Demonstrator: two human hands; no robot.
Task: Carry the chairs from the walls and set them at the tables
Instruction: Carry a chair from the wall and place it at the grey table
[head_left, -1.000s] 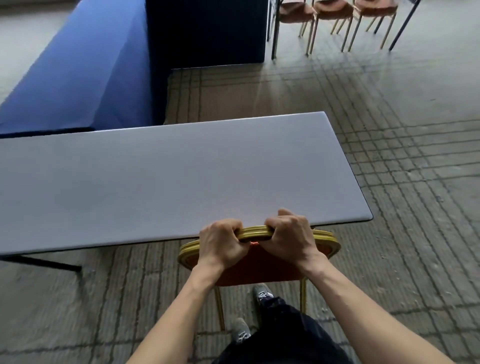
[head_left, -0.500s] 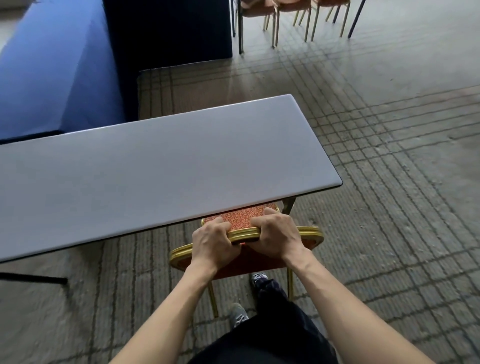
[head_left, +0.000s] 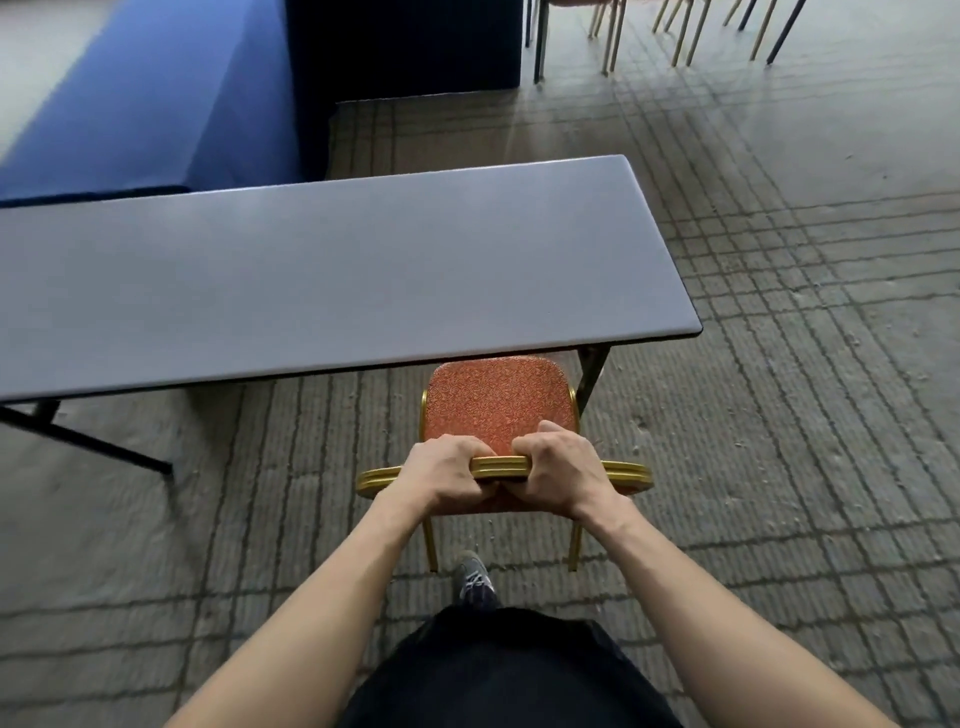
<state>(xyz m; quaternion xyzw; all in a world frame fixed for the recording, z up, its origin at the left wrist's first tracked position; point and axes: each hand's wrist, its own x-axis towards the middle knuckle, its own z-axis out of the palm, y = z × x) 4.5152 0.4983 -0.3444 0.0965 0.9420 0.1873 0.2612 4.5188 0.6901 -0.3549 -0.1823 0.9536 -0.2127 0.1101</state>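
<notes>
A chair (head_left: 496, 402) with a gold metal frame and an orange patterned seat stands in front of me, at the near right end of a long grey folding table (head_left: 322, 270). The front of its seat lies just under the table's near edge. My left hand (head_left: 447, 475) and my right hand (head_left: 558, 467) both grip the top rail of the chair's back, side by side, fingers curled over the gold rim. Two gold rear legs show below the backrest.
A table with a blue cloth (head_left: 156, 98) stands beyond the grey one at the far left. Legs of several more chairs (head_left: 613, 36) show at the top right. Black table legs (head_left: 592, 374) stand beside the seat. Patterned carpet spreads to the right.
The chair has come away from the table's edge: a second ago only its back showed, now most of the seat is in sight. My hands keep the same grip on the top rail.
</notes>
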